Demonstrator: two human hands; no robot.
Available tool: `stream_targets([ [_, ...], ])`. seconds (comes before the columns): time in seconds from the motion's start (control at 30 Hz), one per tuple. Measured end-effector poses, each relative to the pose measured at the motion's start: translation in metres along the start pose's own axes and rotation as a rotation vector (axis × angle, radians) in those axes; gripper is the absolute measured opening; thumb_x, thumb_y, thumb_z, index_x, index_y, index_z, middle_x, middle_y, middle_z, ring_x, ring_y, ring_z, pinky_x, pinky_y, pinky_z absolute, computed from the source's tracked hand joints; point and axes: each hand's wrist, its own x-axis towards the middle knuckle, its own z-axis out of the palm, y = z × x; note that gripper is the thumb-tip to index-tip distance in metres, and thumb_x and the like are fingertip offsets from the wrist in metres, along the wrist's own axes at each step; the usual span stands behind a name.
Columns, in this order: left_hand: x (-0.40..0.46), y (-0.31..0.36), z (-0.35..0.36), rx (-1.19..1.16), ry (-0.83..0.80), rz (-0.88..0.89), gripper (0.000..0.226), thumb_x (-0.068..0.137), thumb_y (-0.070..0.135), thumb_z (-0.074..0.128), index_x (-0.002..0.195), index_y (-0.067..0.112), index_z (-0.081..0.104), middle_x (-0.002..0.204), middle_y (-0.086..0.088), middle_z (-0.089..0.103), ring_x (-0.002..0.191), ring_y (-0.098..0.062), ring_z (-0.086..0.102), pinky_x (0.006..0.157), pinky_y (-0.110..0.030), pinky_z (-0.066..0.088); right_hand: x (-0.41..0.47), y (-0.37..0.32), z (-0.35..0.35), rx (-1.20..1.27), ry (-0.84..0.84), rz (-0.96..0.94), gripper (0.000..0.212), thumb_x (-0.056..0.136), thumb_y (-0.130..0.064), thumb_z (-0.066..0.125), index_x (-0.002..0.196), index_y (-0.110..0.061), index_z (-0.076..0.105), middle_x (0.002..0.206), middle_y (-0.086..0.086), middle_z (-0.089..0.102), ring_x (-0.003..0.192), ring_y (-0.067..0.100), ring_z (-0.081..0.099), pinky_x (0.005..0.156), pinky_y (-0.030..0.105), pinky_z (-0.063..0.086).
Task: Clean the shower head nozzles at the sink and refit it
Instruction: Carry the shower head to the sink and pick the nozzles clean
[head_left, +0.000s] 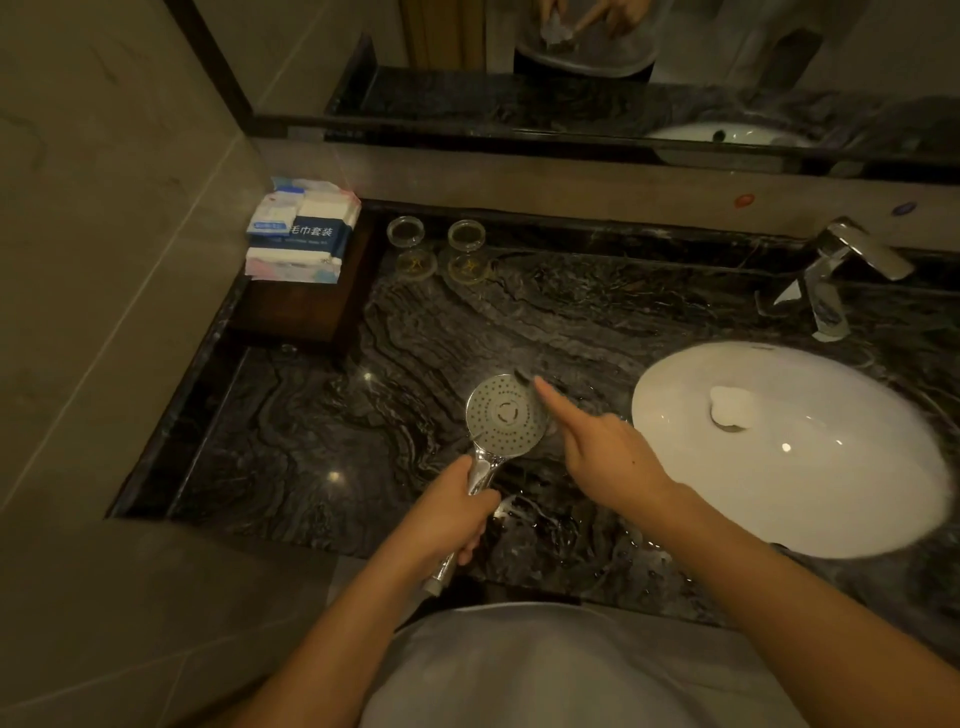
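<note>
Over the dark, wavy-patterned marble counter (322, 426), the left hand (449, 512) is wrapping its grip tight around the shiny chrome handle of the round silver shower head (505, 415). The shower head is facing up, so its many little nozzle holes are showing, and it is sitting just to the left of the white oval sink (831, 499). The right hand (608, 452) is holding nothing; its pointer finger is sticking out and its tip is coming right beside the top right edge of the shower head's face, while the other fingers are curling in.

Inside the sink, one white drain plug (731, 407) is sitting in the bottom. One shiny silver tap (844, 265) is standing behind the sink.

At the back of the counter, two clear round glasses (436, 249) are standing side by side, and they are looking empty. On the left, one dark brown wooden box (301, 312) is carrying a stack of white and blue wrapped packets (304, 231); how many packets is hard to tell.
</note>
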Motion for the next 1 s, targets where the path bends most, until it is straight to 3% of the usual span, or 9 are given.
stream_targets([
  [0.17,-0.003,0.002,-0.001,-0.056,-0.016,-0.019,0.016,0.1,0.01,0.053,0.1,0.026,0.051,0.057,-0.001,0.049,0.038,-0.01,0.042,0.036,-0.024,0.033,-0.016,-0.017,0.008,-0.05,-0.05,-0.126,0.074,0.099,-0.019,0.041,0.154,-0.047,-0.001,0.066,0.001,0.052,0.054,0.021,0.048,0.058,0.038,0.047],
  [0.3,-0.005,0.004,0.0,-0.063,-0.024,-0.01,0.015,0.1,0.009,0.053,0.098,0.023,0.05,0.054,0.001,0.048,0.038,-0.011,0.04,0.036,-0.024,0.032,0.0,0.0,-0.004,-0.023,0.023,0.001,0.07,0.102,-0.023,0.039,0.151,-0.054,0.0,0.062,0.005,0.056,0.054,0.024,0.055,0.062,0.042,0.054],
  [0.47,-0.008,0.007,-0.002,-0.088,-0.032,-0.025,0.014,0.101,0.007,0.052,0.1,0.021,0.051,0.055,0.0,0.047,0.037,-0.01,0.039,0.036,-0.023,0.031,-0.015,-0.014,-0.001,-0.053,-0.03,-0.104,0.07,0.101,-0.021,0.04,0.153,-0.049,0.003,0.064,0.005,0.053,0.057,0.026,0.055,0.063,0.041,0.053],
  [0.6,-0.01,0.008,0.001,-0.122,-0.041,-0.034,0.015,0.1,0.007,0.052,0.098,0.021,0.049,0.053,0.0,0.045,0.038,-0.011,0.037,0.036,-0.021,0.029,0.001,0.001,-0.007,0.013,0.042,0.019,0.067,0.102,-0.024,0.038,0.151,-0.054,0.004,0.067,0.01,0.058,0.058,0.03,0.057,0.063,0.045,0.055],
  [0.8,-0.012,0.009,-0.002,-0.194,-0.071,-0.036,0.011,0.102,0.005,0.049,0.101,0.016,0.048,0.054,0.001,0.044,0.038,-0.009,0.036,0.035,-0.021,0.028,-0.022,-0.008,0.0,-0.074,-0.037,-0.174,0.073,0.099,-0.021,0.043,0.154,-0.049,0.003,0.067,0.01,0.061,0.058,0.03,0.058,0.062,0.045,0.053],
  [0.93,-0.01,0.015,-0.003,-0.227,-0.086,-0.031,0.011,0.103,0.006,0.051,0.099,0.015,0.045,0.058,-0.002,0.044,0.04,-0.011,0.035,0.035,-0.021,0.028,-0.005,-0.003,-0.007,0.026,0.101,-0.022,0.07,0.101,-0.02,0.041,0.153,-0.051,0.007,0.057,0.005,0.048,0.048,0.026,0.048,0.054,0.041,0.049],
  [1.0,-0.01,0.019,-0.004,-0.249,-0.086,-0.032,0.011,0.103,0.007,0.05,0.098,0.016,0.045,0.058,-0.001,0.044,0.04,-0.01,0.034,0.035,-0.021,0.028,-0.009,-0.01,-0.004,0.036,0.099,-0.077,0.072,0.1,-0.02,0.041,0.152,-0.052,0.003,0.058,0.005,0.049,0.048,0.026,0.049,0.053,0.041,0.048],
])
